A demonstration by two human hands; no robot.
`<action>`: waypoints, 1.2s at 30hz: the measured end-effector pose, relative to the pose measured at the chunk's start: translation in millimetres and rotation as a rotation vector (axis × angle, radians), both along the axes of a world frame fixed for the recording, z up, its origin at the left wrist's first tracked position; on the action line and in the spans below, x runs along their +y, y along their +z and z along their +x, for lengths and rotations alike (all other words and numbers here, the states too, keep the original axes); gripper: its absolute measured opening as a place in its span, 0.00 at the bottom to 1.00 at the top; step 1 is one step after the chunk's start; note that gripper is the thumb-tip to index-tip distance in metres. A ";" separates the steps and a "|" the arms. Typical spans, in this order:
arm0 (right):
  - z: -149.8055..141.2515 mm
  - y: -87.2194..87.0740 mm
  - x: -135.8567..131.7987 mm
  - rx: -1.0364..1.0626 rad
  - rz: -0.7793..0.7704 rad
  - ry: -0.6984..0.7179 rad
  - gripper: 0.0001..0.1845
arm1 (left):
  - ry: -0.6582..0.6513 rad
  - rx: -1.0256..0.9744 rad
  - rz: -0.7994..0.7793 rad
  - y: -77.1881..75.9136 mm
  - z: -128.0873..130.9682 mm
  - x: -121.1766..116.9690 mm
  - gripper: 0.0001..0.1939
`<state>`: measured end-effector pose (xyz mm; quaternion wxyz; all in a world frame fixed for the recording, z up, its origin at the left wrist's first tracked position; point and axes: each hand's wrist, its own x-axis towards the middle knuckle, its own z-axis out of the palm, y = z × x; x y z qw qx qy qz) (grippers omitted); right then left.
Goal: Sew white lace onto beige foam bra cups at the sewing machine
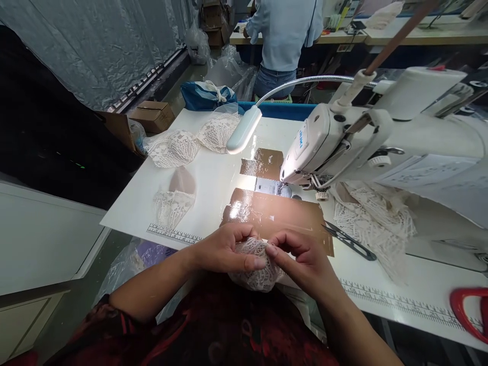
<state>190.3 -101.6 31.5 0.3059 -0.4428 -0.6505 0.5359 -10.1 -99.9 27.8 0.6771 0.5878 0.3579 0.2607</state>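
Note:
A white lace bra cup (256, 274) is between my two hands at the table's front edge. My left hand (232, 250) grips it from the left, thumb lying across the lace. On its right edge, my right hand (299, 256) pinches the fabric between thumb and forefinger. Just beyond my hands, brown tape (282, 216) covers the table in front of the sewing machine (320, 147). Dark thread snips (353, 241) lie to the right of my right hand. A beige cup piece with lace (175, 201) rests on the left.
Lace cups (173, 147) lie at the back left by a lamp (244, 131) on a bendable arm. More lace pieces (375, 218) are heaped under the machine's arm. Red scissor handles (467, 310) sit at the right edge. A person in light blue (284, 35) is at another table.

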 end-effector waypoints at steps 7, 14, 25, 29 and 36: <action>4.6 3.0 0.8 0.049 -0.029 -0.041 0.14 | 0.000 -0.101 -0.080 2.8 6.8 9.0 0.11; 7.2 -12.2 13.1 0.134 -0.149 -0.077 0.15 | 0.217 -0.262 -0.390 -12.8 17.0 10.4 0.19; 57.5 0.1 36.6 -0.220 0.122 -0.265 0.12 | 0.307 0.988 1.153 0.9 17.5 83.9 0.10; 52.2 3.9 60.4 -0.529 0.247 -0.114 0.14 | -0.001 1.165 1.204 -31.0 69.1 85.3 0.10; 34.2 -24.9 70.7 -0.672 0.465 0.057 0.17 | -0.135 1.106 1.108 -20.9 70.4 59.6 0.14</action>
